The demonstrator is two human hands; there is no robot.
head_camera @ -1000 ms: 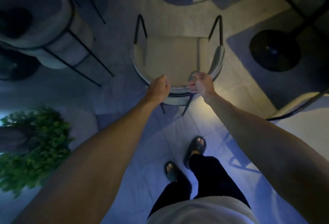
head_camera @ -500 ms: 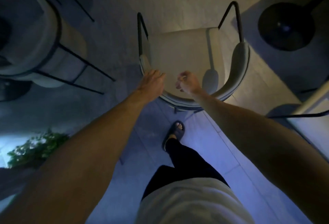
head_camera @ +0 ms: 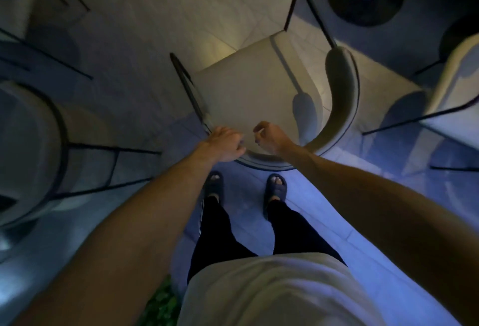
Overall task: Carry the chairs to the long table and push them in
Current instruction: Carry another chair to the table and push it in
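A cream upholstered chair with a thin black metal frame stands on the tiled floor, just beyond the person's feet. The left hand and right hand, both loosely curled and holding nothing, hover at its curved backrest.

no readable text, labels, brands, numbers or signs anywhere, scene dim and blurred

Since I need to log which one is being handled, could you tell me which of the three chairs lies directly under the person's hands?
The middle chair, both hands over its curved backrest; the other two sit at the frame's edges.
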